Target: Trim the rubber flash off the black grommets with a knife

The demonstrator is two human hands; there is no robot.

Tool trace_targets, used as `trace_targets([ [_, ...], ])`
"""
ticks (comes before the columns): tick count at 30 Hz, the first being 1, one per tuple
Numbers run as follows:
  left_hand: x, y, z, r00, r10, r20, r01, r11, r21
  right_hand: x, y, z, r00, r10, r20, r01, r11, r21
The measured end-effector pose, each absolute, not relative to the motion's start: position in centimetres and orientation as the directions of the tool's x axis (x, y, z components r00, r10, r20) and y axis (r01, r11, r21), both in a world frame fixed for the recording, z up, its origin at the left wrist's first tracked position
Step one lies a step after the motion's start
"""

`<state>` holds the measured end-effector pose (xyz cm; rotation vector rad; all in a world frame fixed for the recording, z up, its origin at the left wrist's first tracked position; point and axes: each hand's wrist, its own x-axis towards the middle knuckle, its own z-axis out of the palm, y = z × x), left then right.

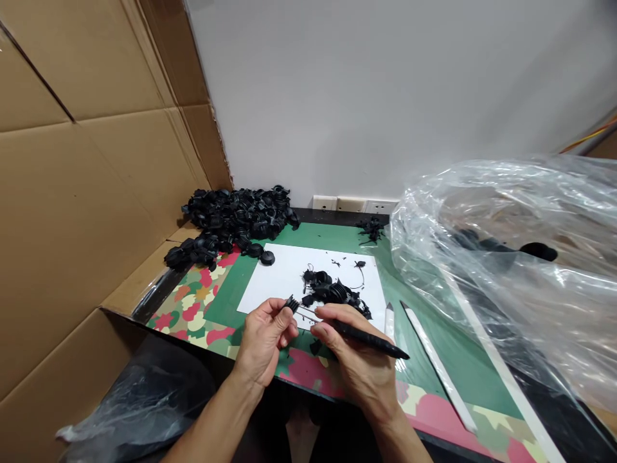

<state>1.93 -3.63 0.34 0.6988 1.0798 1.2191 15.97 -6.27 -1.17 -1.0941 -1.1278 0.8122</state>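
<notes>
My left hand [267, 337] pinches a small black ribbed part [292, 304], which looks like a rubber bellows, between thumb and fingers. In my right hand [364, 360] is a pen-shaped tool with a black handle [371, 339], held like a pencil. Its thin metal tip [307, 313] points left at the ribbed part; whether they touch I cannot tell. Just beyond both hands, a heap of black parts and trimmed scraps [332, 289] lies on a white sheet [279, 270]. A single round black part [267, 258] sits near the sheet's far left corner.
A big pile of black ribbed parts [236, 215] stands at the back left beside cardboard [96, 193]. Black scraps [371, 228] lie near the wall sockets [351, 204]. Two white knife-like tools, one a long stick [438, 366], lie right. A clear plastic bag [506, 257] covers the right side.
</notes>
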Motion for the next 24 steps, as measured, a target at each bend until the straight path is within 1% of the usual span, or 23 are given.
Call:
trace_targets([
  [3, 1.8, -3.6, 0.1, -0.018, 0.965, -0.261, -0.377, 0.235, 0.896, 15.9, -6.2, -1.3, 0.254, 0.922, 0.292, 0.037, 0.292, -0.956],
  [8, 1.8, -3.6, 0.2, -0.04, 0.968, -0.249, -0.375, 0.217, 0.901, 15.9, -6.2, -1.2, 0.246, 0.933, 0.262, -0.013, 0.273, -0.962],
  [12, 1.9, -3.6, 0.5, -0.058, 0.965, -0.255, -0.405, 0.21, 0.89, 15.9, -6.2, -1.1, 0.218, 0.935, 0.28, -0.018, 0.291, -0.957],
  [21, 2.0, -3.6, 0.3, -0.05, 0.967, -0.25, -0.431, 0.205, 0.879, 16.1, -5.9, -0.5, 0.126, 0.882, 0.454, 0.141, 0.437, -0.888],
  [24, 2.0, -3.5, 0.3, -0.061, 0.963, -0.263, -0.435, 0.211, 0.875, 15.9, -6.0, 0.0, 0.095, 0.849, 0.52, 0.204, 0.495, -0.845],
])
